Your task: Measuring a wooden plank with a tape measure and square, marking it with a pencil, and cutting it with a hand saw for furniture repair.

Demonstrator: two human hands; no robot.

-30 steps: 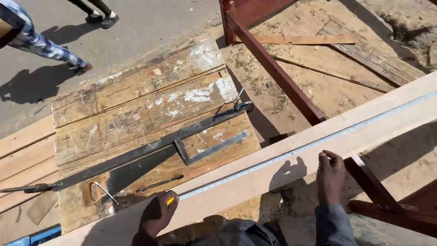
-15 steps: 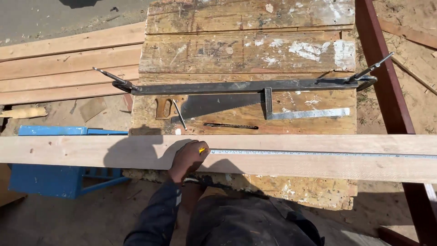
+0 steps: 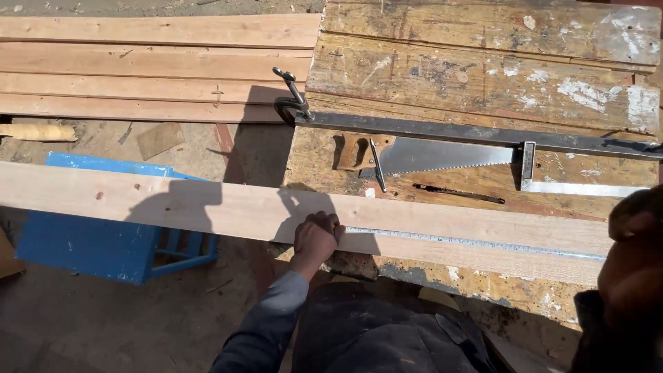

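A long pale plank [image 3: 138,200] lies across the front of a worn wooden workbench [image 3: 483,69]. A metal tape measure blade [image 3: 476,242] runs along the plank's near edge toward the right. My left hand [image 3: 316,238] is closed on the blade's end and presses it onto the plank. My right hand [image 3: 635,228] is a dark blurred shape at the right edge, over the far end of the blade. Its grip is hidden.
On the bench behind the plank lie a handsaw [image 3: 428,155], a long bar clamp [image 3: 483,135], a steel square [image 3: 573,186] and a thin dark tool [image 3: 459,195]. A blue crate [image 3: 103,242] stands under the plank at left. Stacked boards [image 3: 138,69] lie on the ground beyond.
The view has swung left and moved closer to the bench. My left hand stays on the tape end at the plank. My right hand has come into view at the right edge.
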